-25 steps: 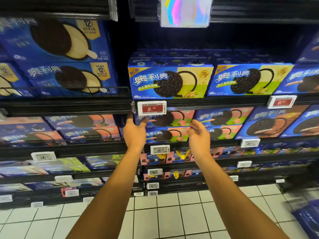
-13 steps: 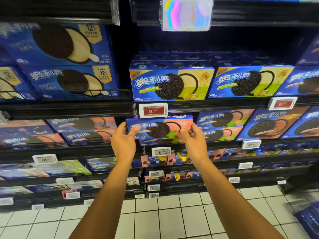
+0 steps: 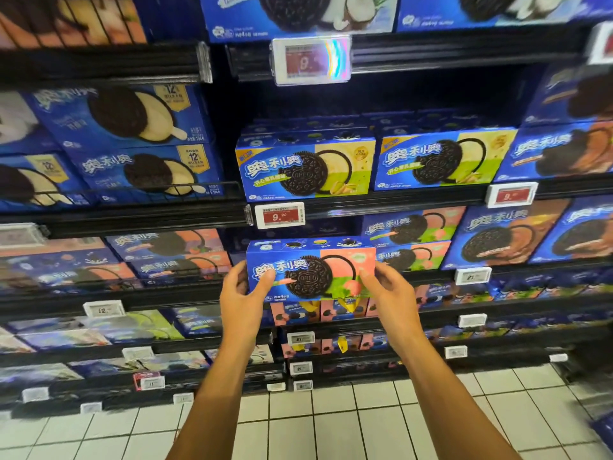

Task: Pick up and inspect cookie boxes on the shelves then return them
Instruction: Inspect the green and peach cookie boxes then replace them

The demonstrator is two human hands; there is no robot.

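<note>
A blue cookie box with a pink and green panel (image 3: 310,268) is out in front of the shelf, held level with its printed face toward me. My left hand (image 3: 240,295) grips its left end, thumb across the front. My right hand (image 3: 388,290) grips the right end, thumb on the front corner. Behind the box a dark gap (image 3: 298,232) shows in its shelf row. More of the same pink boxes (image 3: 409,240) stand to the right of that gap.
Yellow-green cookie boxes (image 3: 305,167) fill the shelf above, with a price tag (image 3: 279,215) on the rail. Large blue boxes (image 3: 132,144) sit behind a wire guard at left. Lower shelves hold smaller packs. White floor tiles (image 3: 331,426) lie below.
Both hands reached to the pink box on the shelf, took hold of its ends and drew it out toward me. The camera has tilted upward.
</note>
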